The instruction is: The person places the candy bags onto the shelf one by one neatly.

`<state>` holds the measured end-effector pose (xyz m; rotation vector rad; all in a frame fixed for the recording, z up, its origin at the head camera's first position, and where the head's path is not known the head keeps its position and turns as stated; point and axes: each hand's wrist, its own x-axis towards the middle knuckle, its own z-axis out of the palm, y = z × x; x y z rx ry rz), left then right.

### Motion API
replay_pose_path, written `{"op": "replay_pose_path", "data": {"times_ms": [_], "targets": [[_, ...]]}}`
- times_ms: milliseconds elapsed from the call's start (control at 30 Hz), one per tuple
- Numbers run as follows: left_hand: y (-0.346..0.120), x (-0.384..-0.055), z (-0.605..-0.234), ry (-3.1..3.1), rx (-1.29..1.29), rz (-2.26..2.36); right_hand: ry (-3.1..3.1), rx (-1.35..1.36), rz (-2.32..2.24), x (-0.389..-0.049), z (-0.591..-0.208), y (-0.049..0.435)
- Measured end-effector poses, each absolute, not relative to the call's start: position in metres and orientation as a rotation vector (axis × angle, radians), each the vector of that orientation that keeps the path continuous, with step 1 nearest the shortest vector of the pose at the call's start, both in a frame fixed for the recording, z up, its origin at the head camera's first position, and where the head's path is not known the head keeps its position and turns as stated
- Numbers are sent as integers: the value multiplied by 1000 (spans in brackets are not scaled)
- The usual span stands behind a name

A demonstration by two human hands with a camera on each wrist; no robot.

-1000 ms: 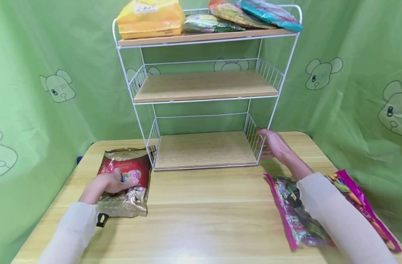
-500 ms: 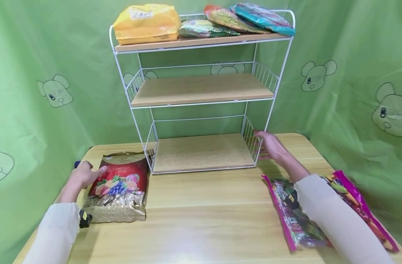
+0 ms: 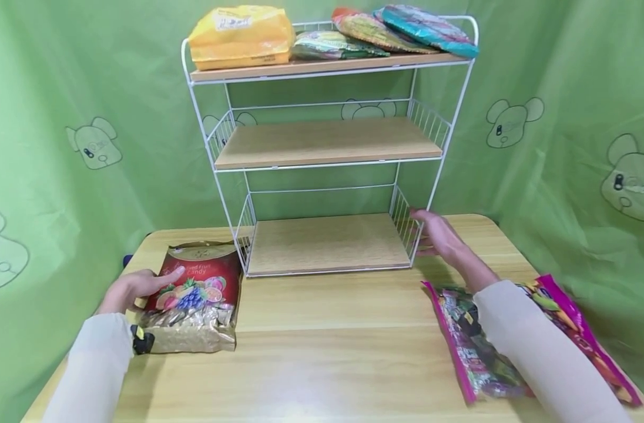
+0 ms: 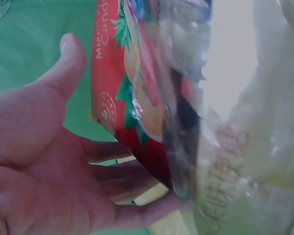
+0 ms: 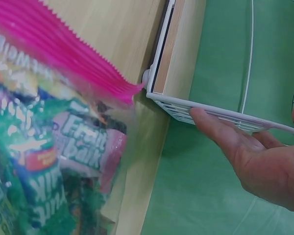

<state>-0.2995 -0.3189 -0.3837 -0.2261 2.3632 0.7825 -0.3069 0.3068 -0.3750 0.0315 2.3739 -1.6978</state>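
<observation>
A red and gold bag of mixed fruit candy [image 3: 200,299] lies on the table at the left, beside the foot of a white wire rack with wooden shelves [image 3: 327,141]. My left hand [image 3: 134,288] is at the bag's left edge. In the left wrist view the left thumb [image 4: 72,58] stands up apart from the bag, while the other fingers reach behind its edge. My right hand [image 3: 440,235] touches the rack's lower right side from outside, its fingers spread. Close up, one extended right finger [image 5: 206,120] meets the white side grille [image 5: 220,117].
Under the right forearm lies a pink-edged clear candy bag [image 3: 480,346]. The top shelf bears a yellow bag [image 3: 242,38] and several colourful bags, including a blue one [image 3: 428,29]. Green cloth [image 3: 47,188] surrounds the wooden table [image 3: 322,335].
My left hand has moved left from over the fruit candy bag to its left edge, uncovering the printed front. My right hand stays at the rack's side.
</observation>
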Motion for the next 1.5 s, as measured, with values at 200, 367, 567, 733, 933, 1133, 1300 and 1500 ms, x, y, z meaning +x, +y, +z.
{"op": "replay_pose_path", "data": {"times_ms": [200,367,567,733,933,1133,1300,1500], "targets": [[-311,-300,-381,2372,-236,690,2386,16,-1694,-307,-373,305],[-312,-301,-385,2410,-230,684,2394,10,-1686,-308,-372,305],[-315,-299,-387,2369,-292,798,2409,10,-1669,-307,-374,305],[-317,-297,-388,2317,-349,884,2403,27,-1673,-305,-377,305],[-318,-303,-387,2290,-334,888,2418,34,-1676,-305,-377,306],[-319,-309,-386,2351,-286,820,2409,40,-1685,-306,-377,306],[-320,-310,-389,2365,-290,815,2391,64,-1701,-306,-378,305],[-320,-312,-387,2343,-262,833,2413,57,-1689,-306,-377,305]]}}
